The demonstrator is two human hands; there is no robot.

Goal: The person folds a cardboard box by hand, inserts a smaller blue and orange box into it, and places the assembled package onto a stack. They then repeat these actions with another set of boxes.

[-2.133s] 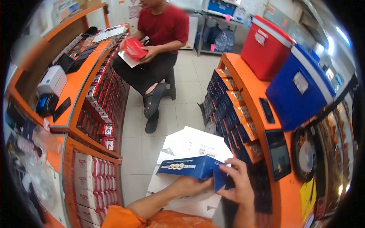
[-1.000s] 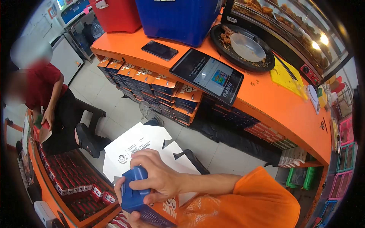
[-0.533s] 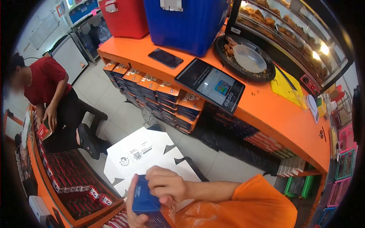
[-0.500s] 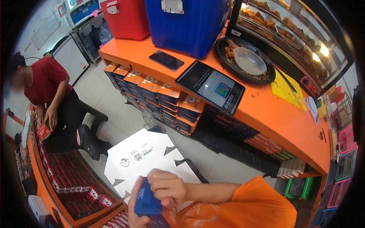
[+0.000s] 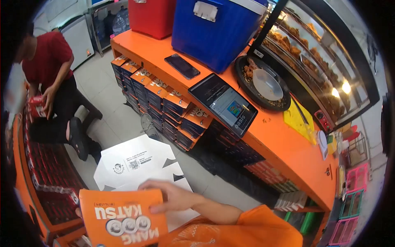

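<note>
An orange printed food box (image 5: 123, 214) is held low in front of me, its lettered face turned up. My right hand (image 5: 175, 197) grips its right edge, thumb on the orange face and fingers behind. Only a bit of my left hand (image 5: 78, 212) shows at the box's left edge; the rest is hidden behind it. Beyond the box lies a white unfolded carton sheet (image 5: 135, 158) with a printed logo, a square code and cut slots, partly covered by the box and my right arm.
An orange counter (image 5: 284, 144) carries a tablet (image 5: 224, 105), a phone (image 5: 182, 66), a black pan (image 5: 284, 101) and a blue cooler (image 5: 218, 33). Stacked boxes (image 5: 158, 99) fill its shelf. At left, a person in red (image 5: 49, 57) holds a red box (image 5: 37, 107).
The box has turned from its blue side to its orange face and moved left. My right hand has shifted onto its right edge. The camera view has shifted slightly.
</note>
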